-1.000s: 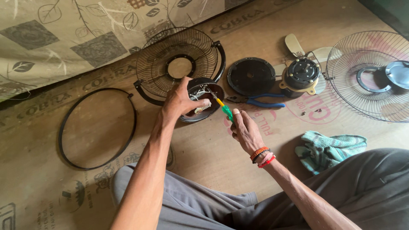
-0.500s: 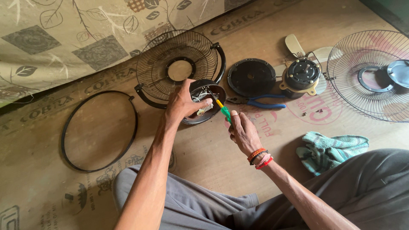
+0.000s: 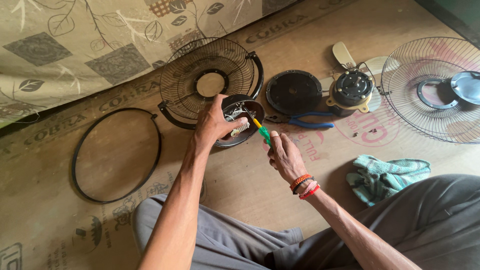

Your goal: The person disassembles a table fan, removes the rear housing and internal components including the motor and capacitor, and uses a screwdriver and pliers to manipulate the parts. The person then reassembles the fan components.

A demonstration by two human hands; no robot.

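The left hand [image 3: 215,122] closes around the rim of a round black motor housing [image 3: 239,120] that lies on the floor just in front of the rear fan guard [image 3: 210,82], with wires and a white part showing inside it. The right hand [image 3: 284,156] grips a green-handled screwdriver [image 3: 260,129], its yellow neck and tip angled down into the housing. Judging from how the parts lie, the fan is already well taken apart: a thin black ring [image 3: 117,155] lies alone at the left, a round black cover plate [image 3: 294,91] rests beside the housing, the motor [image 3: 352,90] sits on a pale blade [image 3: 345,54], and the front fan guard [image 3: 430,90] lies at the far right. Work inside the housing looks unfinished, since the tool is in it. Blue-handled pliers [image 3: 305,120] lie between the housing and the motor, and a teal cloth [image 3: 387,175] lies near the person's knee. The floor is covered with flattened brown cardboard [image 3: 240,200] carrying dark block lettering along its upper edge, a red circular stamp near the motor, and small dark symbols at the lower left. A leaf-patterned fabric [image 3: 75,45] fills the upper left.
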